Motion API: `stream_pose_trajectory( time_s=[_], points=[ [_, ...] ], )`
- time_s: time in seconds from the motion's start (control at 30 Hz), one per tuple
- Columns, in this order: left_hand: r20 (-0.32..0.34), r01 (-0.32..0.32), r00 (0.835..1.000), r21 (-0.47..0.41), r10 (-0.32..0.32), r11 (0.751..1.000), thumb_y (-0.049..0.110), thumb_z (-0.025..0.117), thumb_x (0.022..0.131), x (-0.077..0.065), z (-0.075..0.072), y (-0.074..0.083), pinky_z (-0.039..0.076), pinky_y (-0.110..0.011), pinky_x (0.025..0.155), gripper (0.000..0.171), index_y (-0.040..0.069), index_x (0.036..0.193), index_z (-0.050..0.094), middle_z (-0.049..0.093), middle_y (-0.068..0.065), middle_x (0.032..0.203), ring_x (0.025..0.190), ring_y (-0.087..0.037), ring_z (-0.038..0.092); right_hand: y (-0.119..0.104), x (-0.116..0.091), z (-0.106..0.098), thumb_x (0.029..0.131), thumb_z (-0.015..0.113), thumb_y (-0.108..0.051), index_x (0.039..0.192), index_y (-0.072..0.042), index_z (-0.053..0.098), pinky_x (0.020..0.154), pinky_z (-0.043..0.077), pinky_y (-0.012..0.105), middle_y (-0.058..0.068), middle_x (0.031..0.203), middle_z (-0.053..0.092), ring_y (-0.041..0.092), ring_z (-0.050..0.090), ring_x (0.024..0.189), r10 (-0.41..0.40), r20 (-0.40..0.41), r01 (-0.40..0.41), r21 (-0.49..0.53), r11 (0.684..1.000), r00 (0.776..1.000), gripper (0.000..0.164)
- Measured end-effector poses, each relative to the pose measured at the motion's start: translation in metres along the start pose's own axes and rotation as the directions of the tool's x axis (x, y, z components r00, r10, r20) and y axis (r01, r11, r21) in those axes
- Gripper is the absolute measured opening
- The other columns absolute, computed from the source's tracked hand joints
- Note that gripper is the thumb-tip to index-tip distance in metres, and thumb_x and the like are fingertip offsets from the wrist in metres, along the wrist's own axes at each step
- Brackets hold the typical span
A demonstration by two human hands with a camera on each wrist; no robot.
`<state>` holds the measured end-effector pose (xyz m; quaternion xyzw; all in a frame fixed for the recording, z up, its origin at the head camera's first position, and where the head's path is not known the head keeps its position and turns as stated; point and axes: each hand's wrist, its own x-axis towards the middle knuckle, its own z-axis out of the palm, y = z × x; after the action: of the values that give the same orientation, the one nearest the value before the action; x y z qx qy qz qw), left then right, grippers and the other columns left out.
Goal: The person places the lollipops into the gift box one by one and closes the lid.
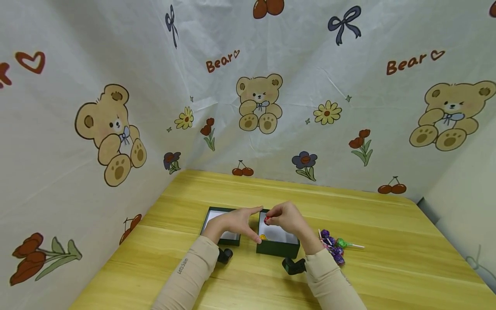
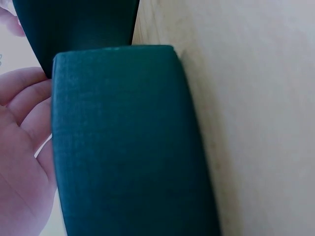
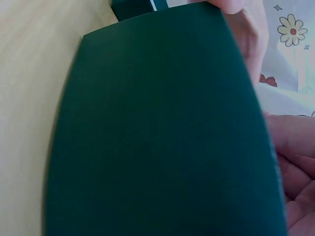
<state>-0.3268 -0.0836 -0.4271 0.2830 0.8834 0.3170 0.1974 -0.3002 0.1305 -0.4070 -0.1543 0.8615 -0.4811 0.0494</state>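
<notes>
Left grip (image 1: 237,220) spread at green box (image 1: 277,249) — right grip (image 1: 289,218) pinches 1 red candy (image 1: 266,220).

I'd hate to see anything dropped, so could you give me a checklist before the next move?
1. Red candy pinched in the right grip: ok.
2. Right-hand box upright, open-topped: ok.
3. Yellow candy inside that box: ok.
4. Left grip at that box's left side: ok; pressing firmly: cannot tell.
5. Red candy touching the box floor: cannot tell.
6. Lollipops boxed: not ok, piled on the table.
</notes>
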Motion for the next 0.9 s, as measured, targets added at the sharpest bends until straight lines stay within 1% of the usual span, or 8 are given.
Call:
stream_pose_trajectory(
  time_s=[0.2, 0.27, 0.43, 0.57, 0.7, 0.9],
  points=[
    [-0.001, -0.005, 1.000, 0.013, 0.005, 1.000, 0.048, 0.086, 0.075, -0.001, 0.000, -0.001, 0.039, -0.051, 0.115, 0.110, 0.022, 0.161, 0.022, 0.031, -0.003, 0.164, 0.149, -0.029, 0.034, 0.004, -0.001, 0.006, 0.088, 0.070, 0.007, 0.098, 0.008, 0.075, 0.082, 0.061, 0.046, 0.017, 0.090, 0.076, 0.025, 0.074, 0.083, 0.033, 0.011, -0.033, 0.038, 0.999, 0.999, 0.012],
    [-0.003, -0.006, 1.000, 0.019, 0.006, 1.000, 0.048, 0.086, 0.075, -0.001, 0.000, 0.000, 0.039, -0.051, 0.115, 0.110, 0.022, 0.161, 0.022, 0.031, -0.003, 0.164, 0.149, -0.029, 0.035, 0.005, 0.000, 0.008, 0.087, 0.070, 0.007, 0.097, 0.008, 0.075, 0.081, 0.061, 0.044, 0.017, 0.090, 0.076, 0.024, 0.074, 0.083, 0.038, 0.014, -0.039, 0.035, 0.999, 0.999, 0.011],
    [-0.006, -0.010, 1.000, 0.027, 0.010, 1.000, 0.047, 0.086, 0.076, -0.001, 0.000, 0.000, 0.040, -0.051, 0.115, 0.110, 0.021, 0.162, 0.022, 0.031, -0.004, 0.164, 0.148, -0.029, 0.035, 0.008, 0.002, 0.010, 0.086, 0.072, 0.005, 0.095, 0.006, 0.077, 0.076, 0.061, 0.040, 0.016, 0.088, 0.077, 0.022, 0.073, 0.082, 0.041, 0.020, -0.041, 0.010, 0.999, 0.999, 0.010],
    [-0.006, -0.007, 1.000, 0.023, 0.008, 1.000, 0.047, 0.086, 0.076, -0.002, 0.000, 0.001, 0.040, -0.052, 0.115, 0.110, 0.021, 0.162, 0.022, 0.031, -0.005, 0.164, 0.148, -0.029, 0.035, 0.008, 0.004, 0.013, 0.086, 0.072, 0.005, 0.095, 0.005, 0.077, 0.072, 0.060, 0.039, 0.016, 0.087, 0.077, 0.022, 0.072, 0.080, 0.048, 0.031, -0.047, -0.007, 0.999, 0.998, 0.010],
    [-0.008, -0.013, 1.000, 0.023, 0.013, 1.000, 0.045, 0.087, 0.076, -0.002, 0.000, 0.001, 0.040, -0.052, 0.114, 0.110, 0.021, 0.162, 0.022, 0.031, -0.005, 0.164, 0.148, -0.030, 0.036, 0.010, 0.004, 0.017, 0.087, 0.071, 0.005, 0.094, 0.004, 0.078, 0.072, 0.059, 0.038, 0.014, 0.085, 0.077, 0.022, 0.072, 0.079, 0.065, 0.037, -0.064, -0.026, 0.998, 0.997, 0.010],
    [-0.009, -0.022, 1.000, 0.022, 0.022, 1.000, 0.043, 0.086, 0.077, -0.001, 0.001, 0.002, 0.042, -0.051, 0.113, 0.109, 0.020, 0.162, 0.022, 0.031, -0.007, 0.164, 0.148, -0.030, 0.036, 0.014, 0.004, 0.022, 0.087, 0.070, 0.006, 0.093, 0.003, 0.078, 0.072, 0.060, 0.036, 0.012, 0.084, 0.076, 0.019, 0.072, 0.078, 0.085, 0.023, -0.084, -0.046, 0.995, 0.996, 0.010]
  ],
)
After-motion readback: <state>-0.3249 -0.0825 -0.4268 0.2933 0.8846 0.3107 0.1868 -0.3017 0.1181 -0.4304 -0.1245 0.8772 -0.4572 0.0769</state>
